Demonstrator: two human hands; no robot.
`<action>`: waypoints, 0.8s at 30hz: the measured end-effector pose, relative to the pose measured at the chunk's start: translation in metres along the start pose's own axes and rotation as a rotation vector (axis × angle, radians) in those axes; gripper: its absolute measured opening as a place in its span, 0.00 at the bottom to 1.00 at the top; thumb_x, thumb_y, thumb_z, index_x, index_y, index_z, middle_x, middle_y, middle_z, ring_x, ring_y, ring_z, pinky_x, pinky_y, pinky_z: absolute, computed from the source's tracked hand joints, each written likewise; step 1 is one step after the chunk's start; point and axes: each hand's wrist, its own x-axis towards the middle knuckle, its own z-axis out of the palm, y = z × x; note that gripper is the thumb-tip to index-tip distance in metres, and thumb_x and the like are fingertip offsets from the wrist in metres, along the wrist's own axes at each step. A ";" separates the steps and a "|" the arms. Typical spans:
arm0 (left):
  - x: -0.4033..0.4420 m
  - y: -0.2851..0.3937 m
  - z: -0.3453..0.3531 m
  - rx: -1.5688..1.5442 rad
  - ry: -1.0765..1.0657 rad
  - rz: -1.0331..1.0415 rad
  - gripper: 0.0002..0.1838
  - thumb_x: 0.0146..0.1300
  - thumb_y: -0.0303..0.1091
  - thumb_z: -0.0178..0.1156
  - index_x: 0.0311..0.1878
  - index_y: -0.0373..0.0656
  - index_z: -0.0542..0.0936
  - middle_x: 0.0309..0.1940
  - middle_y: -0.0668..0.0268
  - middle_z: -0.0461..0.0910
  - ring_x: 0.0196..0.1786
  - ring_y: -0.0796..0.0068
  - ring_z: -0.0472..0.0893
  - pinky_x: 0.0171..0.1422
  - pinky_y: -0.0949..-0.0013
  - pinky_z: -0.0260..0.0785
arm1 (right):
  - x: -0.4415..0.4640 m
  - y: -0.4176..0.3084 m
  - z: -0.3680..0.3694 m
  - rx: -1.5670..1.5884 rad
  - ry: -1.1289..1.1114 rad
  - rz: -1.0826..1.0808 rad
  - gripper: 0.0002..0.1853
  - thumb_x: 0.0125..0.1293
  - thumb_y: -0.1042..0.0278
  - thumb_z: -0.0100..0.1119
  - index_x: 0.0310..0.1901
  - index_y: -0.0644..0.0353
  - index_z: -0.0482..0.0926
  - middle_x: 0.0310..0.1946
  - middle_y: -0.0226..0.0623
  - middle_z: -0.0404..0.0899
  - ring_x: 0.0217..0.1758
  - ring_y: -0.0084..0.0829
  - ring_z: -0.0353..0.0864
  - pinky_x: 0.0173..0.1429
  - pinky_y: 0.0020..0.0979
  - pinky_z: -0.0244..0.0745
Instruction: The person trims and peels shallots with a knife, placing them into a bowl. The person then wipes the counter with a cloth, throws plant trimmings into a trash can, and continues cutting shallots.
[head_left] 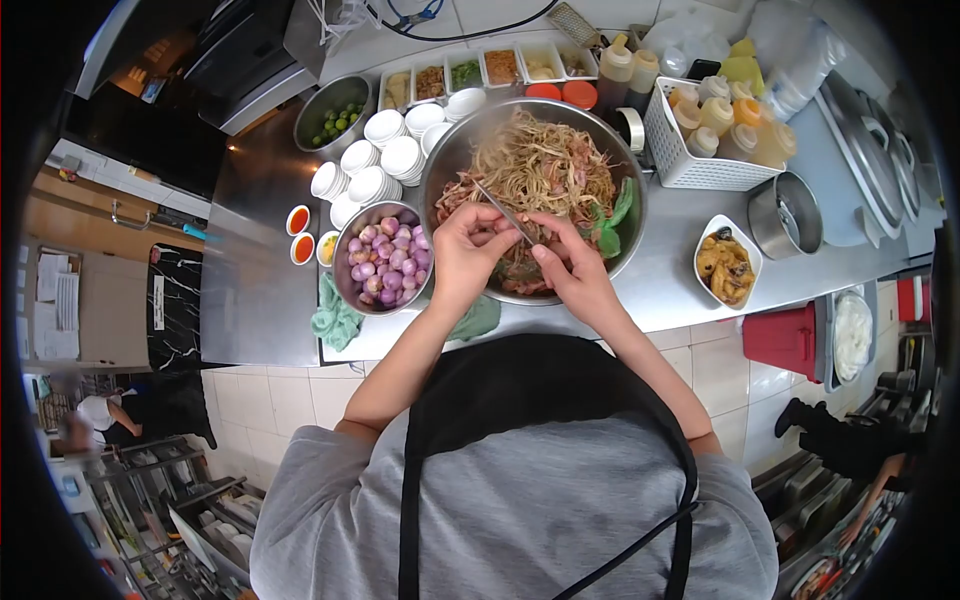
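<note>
A large steel bowl (432, 165) stands before me, heaped with stringy tan strands and reddish pieces (545, 155). Over its near side my two hands meet. My right hand (575, 262) is closed on a thin knife (503, 208), whose narrow blade points up and left across the bowl. My left hand (472, 250) pinches close against the knife; whatever lies between its fingers is too small or hidden to name. Just left sits a smaller steel bowl (343, 285) of purple shallots (388, 262). Green plastic (618, 222) lies inside the big bowl's right edge.
Stacked white cups (402, 158), a bowl of limes (338, 122) and small sauce cups (300, 248) stand left. Behind are topping containers (465, 74). A basket of squeeze bottles (700, 170), a steel pot (787, 215) and a white food bowl (725, 262) stand right. Green cloths (336, 315) lie at the front edge.
</note>
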 end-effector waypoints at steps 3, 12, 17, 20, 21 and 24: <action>-0.002 0.004 0.002 0.072 -0.003 0.012 0.09 0.48 0.18 0.61 0.33 0.33 0.73 0.31 0.63 0.76 0.35 0.79 0.78 0.38 0.78 0.72 | 0.002 -0.004 0.002 -0.010 0.018 0.069 0.16 0.61 0.70 0.48 0.52 0.57 0.65 0.42 0.38 0.75 0.42 0.27 0.75 0.45 0.27 0.69; -0.017 0.017 0.007 0.066 -0.112 0.090 0.14 0.49 0.18 0.59 0.42 0.35 0.74 0.37 0.64 0.75 0.41 0.75 0.76 0.48 0.73 0.68 | 0.017 -0.010 -0.011 0.083 0.097 0.151 0.22 0.65 0.68 0.43 0.61 0.48 0.57 0.16 0.25 0.65 0.17 0.13 0.60 0.19 0.16 0.55; -0.011 0.031 0.000 -0.362 -0.125 -0.126 0.15 0.57 0.20 0.50 0.50 0.37 0.71 0.42 0.62 0.75 0.46 0.74 0.75 0.54 0.71 0.65 | 0.003 -0.009 -0.018 0.007 0.018 0.067 0.22 0.66 0.67 0.40 0.63 0.48 0.57 0.17 0.24 0.63 0.17 0.13 0.58 0.20 0.15 0.55; -0.014 0.036 0.001 -0.573 -0.120 -0.210 0.15 0.58 0.22 0.51 0.50 0.37 0.71 0.42 0.62 0.75 0.46 0.73 0.75 0.54 0.70 0.66 | -0.013 -0.020 -0.015 0.080 0.030 0.107 0.22 0.67 0.66 0.40 0.62 0.51 0.57 0.17 0.24 0.62 0.17 0.13 0.57 0.21 0.15 0.55; -0.015 0.033 0.000 -0.620 -0.126 -0.223 0.16 0.58 0.22 0.51 0.51 0.37 0.70 0.44 0.61 0.75 0.47 0.72 0.74 0.56 0.68 0.65 | -0.018 -0.023 -0.014 0.111 0.031 0.118 0.22 0.67 0.66 0.40 0.63 0.53 0.56 0.17 0.24 0.62 0.17 0.13 0.57 0.21 0.15 0.55; -0.017 0.031 0.002 -0.695 -0.148 -0.249 0.15 0.58 0.23 0.51 0.50 0.37 0.71 0.44 0.61 0.74 0.48 0.72 0.74 0.57 0.67 0.65 | -0.029 -0.026 -0.011 0.146 -0.029 0.081 0.23 0.67 0.66 0.39 0.63 0.54 0.55 0.17 0.24 0.61 0.17 0.13 0.57 0.22 0.15 0.56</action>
